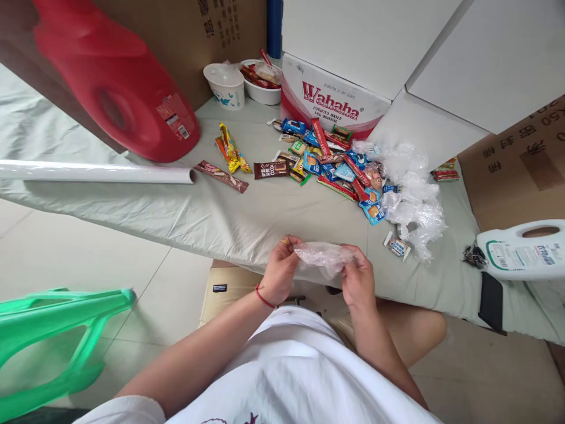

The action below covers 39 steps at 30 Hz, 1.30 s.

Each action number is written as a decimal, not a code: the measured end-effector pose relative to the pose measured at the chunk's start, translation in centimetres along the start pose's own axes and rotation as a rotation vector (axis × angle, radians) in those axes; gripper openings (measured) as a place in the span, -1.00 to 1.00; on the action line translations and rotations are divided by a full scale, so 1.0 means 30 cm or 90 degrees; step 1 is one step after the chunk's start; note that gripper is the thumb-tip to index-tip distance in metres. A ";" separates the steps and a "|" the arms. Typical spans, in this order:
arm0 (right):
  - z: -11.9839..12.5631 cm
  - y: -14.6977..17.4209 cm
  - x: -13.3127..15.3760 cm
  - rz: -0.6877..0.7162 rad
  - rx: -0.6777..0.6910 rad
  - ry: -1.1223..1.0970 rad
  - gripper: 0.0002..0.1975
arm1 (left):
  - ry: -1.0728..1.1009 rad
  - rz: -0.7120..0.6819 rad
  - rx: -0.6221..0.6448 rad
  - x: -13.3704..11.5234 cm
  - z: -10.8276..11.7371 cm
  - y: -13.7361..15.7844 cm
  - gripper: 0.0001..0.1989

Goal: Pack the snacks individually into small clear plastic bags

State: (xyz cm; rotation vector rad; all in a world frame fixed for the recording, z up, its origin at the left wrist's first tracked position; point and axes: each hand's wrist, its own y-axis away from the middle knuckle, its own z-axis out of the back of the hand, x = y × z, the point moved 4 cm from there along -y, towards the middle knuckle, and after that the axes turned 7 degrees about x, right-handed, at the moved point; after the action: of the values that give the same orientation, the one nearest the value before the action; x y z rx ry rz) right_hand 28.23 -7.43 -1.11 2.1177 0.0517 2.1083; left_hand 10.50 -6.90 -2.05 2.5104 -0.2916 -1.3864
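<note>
A clear plastic bag [324, 257] is stretched between my two hands, just over the near edge of the cloth-covered surface [247, 227]. My left hand [282, 268] pinches its left end; a ring and a red wrist cord show on that side. At the bag's other end, the fingers of my right hand [358, 277] are closed on the plastic. Beyond my hands lies a pile of small wrapped snacks [335, 162]. Crumpled clear plastic bags [415, 194] are heaped at the pile's right. Nearest my right hand, apart from the pile, is a single wrapped snack [396, 246].
A red jug [145, 100] and a white roll [101, 172] are at left. At the back stand a paper cup [226, 88], a white bowl [263, 93] and a Wahaha box [331, 97]. A white bottle [521, 253] and a phone [491, 301] lie right; a green stool [66, 335] stands lower left.
</note>
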 end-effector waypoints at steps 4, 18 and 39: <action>0.018 -0.009 -0.014 -0.171 0.036 -0.189 -0.59 | -0.026 0.053 -0.009 -0.007 0.029 -0.024 -0.50; 0.065 -0.013 -0.032 -0.133 -0.038 -0.325 -0.62 | -0.296 0.094 0.108 -0.009 0.018 -0.051 -0.45; 0.113 -0.014 0.025 -0.025 -0.111 -0.238 -0.65 | -0.011 0.066 0.034 -0.002 -0.083 -0.015 -0.60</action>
State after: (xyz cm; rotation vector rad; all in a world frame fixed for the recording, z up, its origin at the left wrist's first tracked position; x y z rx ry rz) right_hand 31.66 -7.19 -0.40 2.3387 -0.1278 1.5978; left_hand 12.61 -6.13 -0.87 2.4874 -0.4609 -1.3789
